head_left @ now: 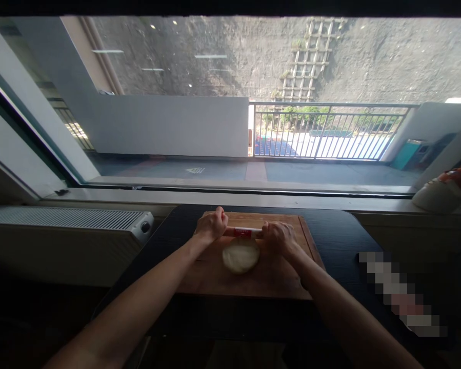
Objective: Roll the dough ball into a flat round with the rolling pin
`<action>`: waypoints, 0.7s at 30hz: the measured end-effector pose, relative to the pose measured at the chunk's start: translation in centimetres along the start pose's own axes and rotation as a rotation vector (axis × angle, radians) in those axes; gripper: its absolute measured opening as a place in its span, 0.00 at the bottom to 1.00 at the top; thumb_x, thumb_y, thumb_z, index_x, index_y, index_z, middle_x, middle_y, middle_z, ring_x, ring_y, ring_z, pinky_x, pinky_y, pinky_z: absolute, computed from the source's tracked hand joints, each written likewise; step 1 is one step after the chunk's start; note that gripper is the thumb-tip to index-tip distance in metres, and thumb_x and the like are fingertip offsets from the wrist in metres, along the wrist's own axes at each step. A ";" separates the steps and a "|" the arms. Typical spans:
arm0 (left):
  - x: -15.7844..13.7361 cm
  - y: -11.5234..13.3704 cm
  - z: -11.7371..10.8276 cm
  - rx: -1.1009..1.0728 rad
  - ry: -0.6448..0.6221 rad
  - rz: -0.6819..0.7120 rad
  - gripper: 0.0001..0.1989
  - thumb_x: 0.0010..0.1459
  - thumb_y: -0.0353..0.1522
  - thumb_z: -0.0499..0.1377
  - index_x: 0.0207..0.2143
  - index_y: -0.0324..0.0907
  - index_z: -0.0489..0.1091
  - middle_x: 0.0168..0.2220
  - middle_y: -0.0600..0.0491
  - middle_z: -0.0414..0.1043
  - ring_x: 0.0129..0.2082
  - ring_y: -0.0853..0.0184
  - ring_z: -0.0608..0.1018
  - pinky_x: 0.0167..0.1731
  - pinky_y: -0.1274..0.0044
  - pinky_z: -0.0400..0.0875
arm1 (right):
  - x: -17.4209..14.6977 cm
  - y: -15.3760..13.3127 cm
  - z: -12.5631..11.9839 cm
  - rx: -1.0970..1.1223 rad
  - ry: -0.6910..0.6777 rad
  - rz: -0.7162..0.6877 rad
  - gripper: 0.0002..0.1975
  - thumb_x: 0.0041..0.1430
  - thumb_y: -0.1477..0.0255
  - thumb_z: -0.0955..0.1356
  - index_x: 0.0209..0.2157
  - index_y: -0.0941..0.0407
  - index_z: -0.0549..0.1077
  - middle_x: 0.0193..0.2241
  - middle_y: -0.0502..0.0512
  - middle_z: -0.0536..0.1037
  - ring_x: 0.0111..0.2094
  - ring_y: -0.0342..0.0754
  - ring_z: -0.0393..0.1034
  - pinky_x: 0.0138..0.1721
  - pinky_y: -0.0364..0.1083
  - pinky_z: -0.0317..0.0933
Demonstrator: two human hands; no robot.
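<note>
Both of my hands are closed around the ends of a rolling pin (242,232), which carries a red and white label at its middle. My left hand (214,224) grips the left end, and my right hand (280,237) grips the right end. Just on my side of the pin lies a flat, round piece of pale dough (241,255). The pin is at the dough's far edge; whether it presses on it I cannot tell. Beneath them is a wooden cutting board (215,282).
The board lies on a dark table (353,241). A pixelated object (401,294) is on the table's right side. Left of the table stands a white radiator (99,220). Beyond it runs a windowsill (230,197), with a white pot (441,196) at its right end.
</note>
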State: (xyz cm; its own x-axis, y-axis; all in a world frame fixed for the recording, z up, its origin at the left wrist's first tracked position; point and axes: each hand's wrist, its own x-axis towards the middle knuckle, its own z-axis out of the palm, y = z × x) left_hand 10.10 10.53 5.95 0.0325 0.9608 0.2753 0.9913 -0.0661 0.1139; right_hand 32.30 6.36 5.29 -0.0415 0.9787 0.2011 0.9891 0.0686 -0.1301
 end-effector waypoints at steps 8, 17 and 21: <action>0.0 -0.2 0.0 -0.023 0.019 -0.006 0.17 0.61 0.36 0.40 0.41 0.42 0.65 0.34 0.48 0.75 0.37 0.62 0.77 0.35 0.73 0.65 | -0.5 -0.6 0.1 -0.014 0.078 0.013 0.24 0.64 0.68 0.52 0.31 0.57 0.76 0.33 0.60 0.79 0.35 0.48 0.72 0.38 0.44 0.59; 0.1 0.2 0.3 -0.037 0.036 -0.009 0.17 0.61 0.36 0.40 0.41 0.42 0.66 0.33 0.47 0.75 0.37 0.61 0.77 0.36 0.73 0.65 | 0.4 -0.3 -0.1 -0.028 0.058 0.005 0.24 0.64 0.68 0.52 0.33 0.57 0.76 0.34 0.60 0.78 0.37 0.47 0.72 0.40 0.44 0.59; 0.2 0.0 0.3 -0.042 0.029 -0.022 0.16 0.61 0.36 0.41 0.41 0.42 0.65 0.32 0.47 0.75 0.36 0.60 0.77 0.35 0.72 0.65 | 0.5 -0.5 -0.2 -0.033 0.044 0.005 0.24 0.64 0.66 0.53 0.29 0.58 0.76 0.30 0.60 0.79 0.33 0.48 0.73 0.36 0.43 0.60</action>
State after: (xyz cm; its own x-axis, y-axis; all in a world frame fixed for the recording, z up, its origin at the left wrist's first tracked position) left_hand 10.20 10.83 5.69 0.0066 0.9540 0.2997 0.9855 -0.0570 0.1598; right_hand 31.84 6.79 5.66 -0.0312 0.9695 0.2429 0.9934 0.0569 -0.0995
